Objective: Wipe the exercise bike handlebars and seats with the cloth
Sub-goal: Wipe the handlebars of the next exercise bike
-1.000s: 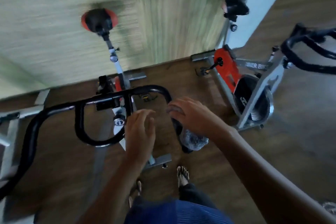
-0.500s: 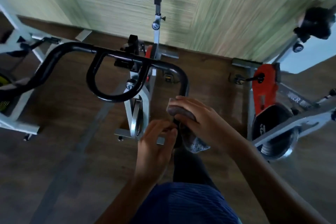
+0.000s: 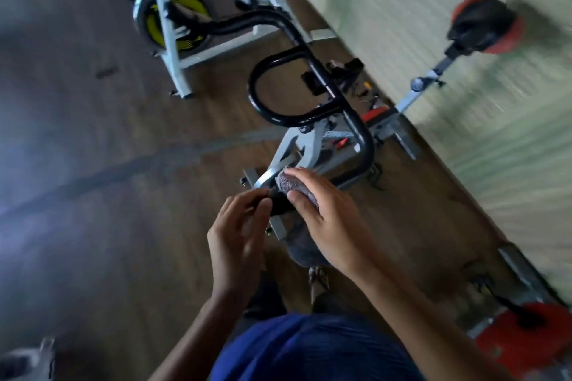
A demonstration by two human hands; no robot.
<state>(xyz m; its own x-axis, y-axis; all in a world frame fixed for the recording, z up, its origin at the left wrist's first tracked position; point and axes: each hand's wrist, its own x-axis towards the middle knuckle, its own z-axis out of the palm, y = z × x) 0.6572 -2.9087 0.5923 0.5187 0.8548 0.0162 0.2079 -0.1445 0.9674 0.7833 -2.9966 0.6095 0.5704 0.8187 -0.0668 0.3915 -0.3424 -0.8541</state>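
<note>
My right hand [image 3: 328, 219] grips the grey cloth [image 3: 291, 187] wrapped over the near end of the black handlebar [image 3: 356, 130]. My left hand [image 3: 238, 232] sits just beside it, loose, holding nothing I can make out. Risk: the cloth's slack tail hangs under my right palm, so a fast pull along the handlebar could bunch it or slip it off, skipping the curve. Cloth looks nubby, crumpled, half hidden by that hand; red-and-black seat [image 3: 483, 25] is well beyond both hands, blurry.
</note>
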